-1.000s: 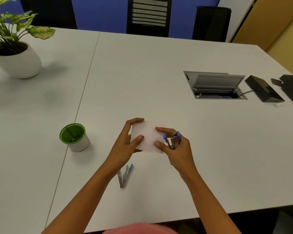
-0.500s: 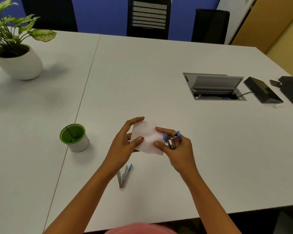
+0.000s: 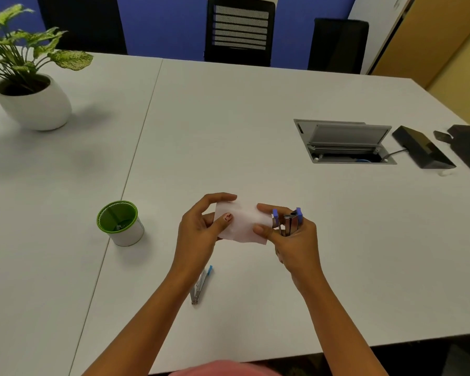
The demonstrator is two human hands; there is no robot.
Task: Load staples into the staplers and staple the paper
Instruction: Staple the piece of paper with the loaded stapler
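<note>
Head view, scene: A person sits at a white bench, both hands raised just above it in the middle of the picture.
Left hand: Its grip is clamped on the left edge of a small white paper, thumb on the near face and fingers curled behind.
Right hand: Thumb and forefinger pinch the right edge of the paper. The other fingers curl round a blue-tipped stapler, which stands upright just beside the sheet.
Paper: Held in the air between the two hands, not resting on the bench.
Second stapler: Lies on the bench near the left forearm, untouched.
Other things: A green-rimmed cup stands to the left, a potted plant at far left and an open cable hatch to the right.
Step in hand: Probably lining up the sheet for stapling. Whether the stapler is loaded cannot be told.
Next move: Likely to slide the paper's edge into the stapler's mouth, then squeeze.
Change from half a second ago: Almost none. Hands, paper and both staplers keep the same arrangement.
</note>
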